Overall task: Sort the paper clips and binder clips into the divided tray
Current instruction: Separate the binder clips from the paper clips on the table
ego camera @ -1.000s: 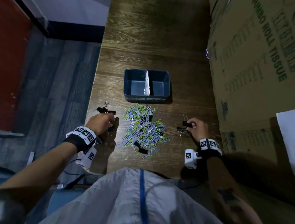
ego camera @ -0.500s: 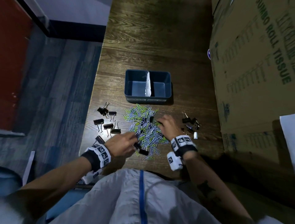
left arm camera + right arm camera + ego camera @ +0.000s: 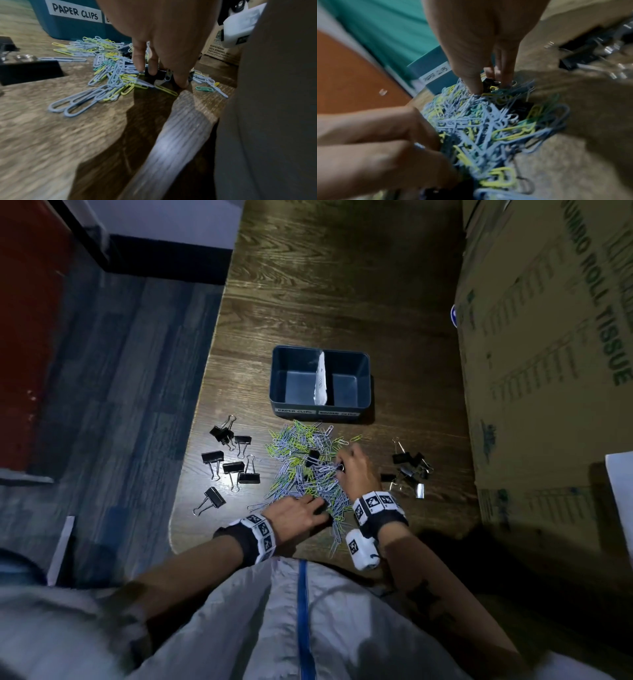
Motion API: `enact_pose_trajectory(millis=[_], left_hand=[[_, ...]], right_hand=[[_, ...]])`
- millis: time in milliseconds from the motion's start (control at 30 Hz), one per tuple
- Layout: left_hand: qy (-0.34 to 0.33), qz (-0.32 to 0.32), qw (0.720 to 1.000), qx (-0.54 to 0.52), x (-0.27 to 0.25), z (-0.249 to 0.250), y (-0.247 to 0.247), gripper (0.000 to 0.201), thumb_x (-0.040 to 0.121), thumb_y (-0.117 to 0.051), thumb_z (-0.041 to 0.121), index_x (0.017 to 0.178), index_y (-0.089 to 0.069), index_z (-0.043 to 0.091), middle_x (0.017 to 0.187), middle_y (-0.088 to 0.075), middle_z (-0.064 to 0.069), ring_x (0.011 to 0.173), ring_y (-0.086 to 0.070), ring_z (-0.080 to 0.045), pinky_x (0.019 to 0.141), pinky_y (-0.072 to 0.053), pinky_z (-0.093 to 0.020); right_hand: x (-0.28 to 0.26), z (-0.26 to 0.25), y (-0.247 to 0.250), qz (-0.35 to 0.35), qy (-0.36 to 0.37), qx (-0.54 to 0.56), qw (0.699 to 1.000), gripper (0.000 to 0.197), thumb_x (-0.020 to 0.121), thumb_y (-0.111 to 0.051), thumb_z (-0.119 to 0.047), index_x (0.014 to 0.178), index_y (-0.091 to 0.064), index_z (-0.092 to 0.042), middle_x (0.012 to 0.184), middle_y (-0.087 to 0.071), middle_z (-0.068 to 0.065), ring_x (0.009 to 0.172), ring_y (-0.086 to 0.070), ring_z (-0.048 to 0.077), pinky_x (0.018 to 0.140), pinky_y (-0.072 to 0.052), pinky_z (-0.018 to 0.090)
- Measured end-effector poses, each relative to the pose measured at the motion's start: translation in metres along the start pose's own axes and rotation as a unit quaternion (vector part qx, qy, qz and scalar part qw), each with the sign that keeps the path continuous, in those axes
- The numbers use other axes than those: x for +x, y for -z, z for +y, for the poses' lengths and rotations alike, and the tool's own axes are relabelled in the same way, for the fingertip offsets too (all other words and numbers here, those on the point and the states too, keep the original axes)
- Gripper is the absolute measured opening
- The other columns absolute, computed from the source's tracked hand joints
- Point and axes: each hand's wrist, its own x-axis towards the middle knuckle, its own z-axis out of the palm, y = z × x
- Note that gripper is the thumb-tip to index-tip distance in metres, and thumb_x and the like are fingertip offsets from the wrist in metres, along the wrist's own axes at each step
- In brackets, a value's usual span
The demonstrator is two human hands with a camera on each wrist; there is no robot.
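Both hands work inside the paper clip pile (image 3: 305, 467), which lies on the tabletop (image 3: 342, 285) just on the near side of the divided tray (image 3: 364, 378). The right hand (image 3: 356, 470) pinches a small black binder clip (image 3: 489, 82) at the pile's tray-side right edge; the left hand (image 3: 298, 511) pinches another binder clip (image 3: 158, 75) at the near edge. Both tray compartments look bare, and loose binder clips (image 3: 233, 463) flank the pile

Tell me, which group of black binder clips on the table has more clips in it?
The left group, beside the paper clip pile: seven clips spread out singly. The right group is a smaller tangled clump near the cardboard box.
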Motion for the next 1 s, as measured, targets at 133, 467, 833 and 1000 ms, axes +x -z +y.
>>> enact_pose_trajectory(millis=[133,467,833,1000], left_hand=[[0.062,-0.016,0.998,-0.019,0.004,0.001,0.008,0.035,0.080,-0.067,0.023,0.113,-0.055,0.018,0.123,-0.052,-0.010,0.091,-0.060,-0.022,0.050,-0.053,-0.033],[0.134,0.040,0.958,-0.249,-0.010,-0.014,0.017,0.019,0.087,-0.060,0.030,0.104,-0.058,0.022,0.106,-0.053,0.008,0.078,-0.050,-0.007,0.068,-0.042,-0.024],[-0.039,0.040,0.998,-0.040,-0.020,0.004,0.011,0.038,0.086,-0.051,0.043,0.117,-0.056,0.023,0.106,-0.058,-0.001,0.083,-0.060,-0.015,0.053,-0.048,-0.027],[-0.052,0.016,0.998,-0.024,-0.019,0.015,0.007,0.038,0.083,-0.067,0.024,0.119,-0.055,0.022,0.116,-0.059,-0.005,0.089,-0.064,-0.020,0.050,-0.050,-0.029]], right_hand=[[-0.002,0.002,0.003,0.019,-0.049,0.072,0.996,0.026,0.078,-0.077,-0.004,0.090,-0.059,-0.018,0.105,-0.053,0.001,0.092,-0.058,0.024,0.079,-0.056,0.047],[-0.006,0.009,0.037,0.032,-0.150,0.215,0.965,0.024,0.085,-0.070,-0.014,0.104,-0.058,-0.019,0.093,-0.060,-0.007,0.087,-0.062,0.016,0.070,-0.048,0.025],[-0.011,0.030,0.040,0.068,-0.204,0.252,0.943,0.034,0.084,-0.068,0.005,0.085,-0.061,-0.028,0.088,-0.065,-0.004,0.087,-0.068,0.024,0.081,-0.058,0.039],[-0.015,0.057,0.064,0.188,-0.266,0.250,0.912,0.027,0.081,-0.071,0.000,0.084,-0.067,-0.027,0.092,-0.072,0.002,0.086,-0.067,0.019,0.082,-0.056,0.033]])
